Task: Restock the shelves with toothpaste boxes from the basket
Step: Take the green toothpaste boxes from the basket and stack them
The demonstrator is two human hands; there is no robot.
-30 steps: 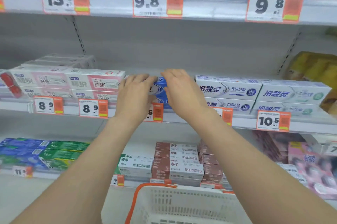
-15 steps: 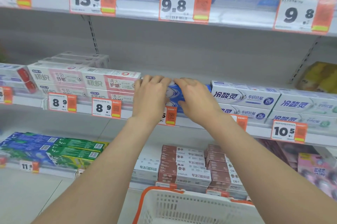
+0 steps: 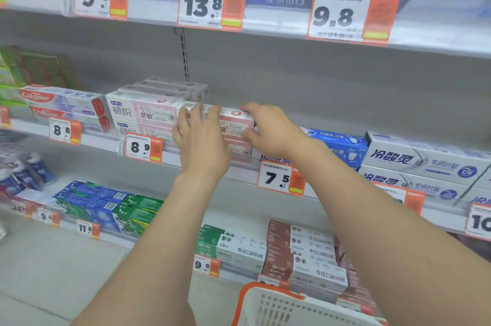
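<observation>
- Toothpaste box (image 3: 236,123), pink and white, sits at centre frame atop its stack on the middle shelf (image 3: 98,139).
- Our left hand (image 3: 202,142) lies flat against its front, fingers straight.
- Our right hand (image 3: 271,131) pinches its right end, fingers above, thumb below.
- We see blue boxes (image 3: 342,145) just right of it, and the white, orange-rimmed basket (image 3: 265,307) at the lower edge, right of centre.

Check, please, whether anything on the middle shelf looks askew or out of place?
Nothing plainly stands out. The pink-and-white toothpaste box between the left hand and right hand sits level with its neighbours; the blue toothpaste boxes beside it lie squarely stacked. Blur hides finer detail.
</observation>
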